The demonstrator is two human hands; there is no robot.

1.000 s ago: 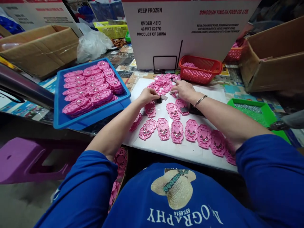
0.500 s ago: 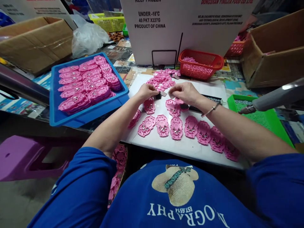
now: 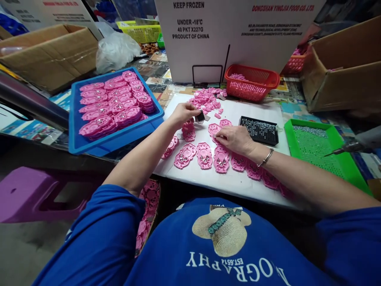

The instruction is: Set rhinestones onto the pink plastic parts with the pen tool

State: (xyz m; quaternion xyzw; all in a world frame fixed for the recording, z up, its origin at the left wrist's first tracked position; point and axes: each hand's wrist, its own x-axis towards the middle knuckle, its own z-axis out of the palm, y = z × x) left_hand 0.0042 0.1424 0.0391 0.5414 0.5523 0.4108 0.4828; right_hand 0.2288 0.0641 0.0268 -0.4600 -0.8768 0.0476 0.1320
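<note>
Table [image 3: 153, 81]: multicoloured patterned covering
Floor [image 3: 18, 250]: grey, near left
Stool [image 3: 22, 190]: purple, left of the table
White panel [image 3: 226, 37]: printed, upright, far side
Light: pale on the table, dim beyond

Table [image 3: 155, 81], patterned cover; white board [image 3: 230, 111] on it along near edge. On board: pink plates [image 3: 204, 155] in row along near edge, more behind; heap of small pink parts [image 3: 205, 101] by far edge; black tray [image 3: 263, 140] towards right edge. On table: blue tray [image 3: 119, 138] beside board's left edge, green tray [image 3: 354, 171] beside right, red basket [image 3: 250, 92] at far edge.
</note>
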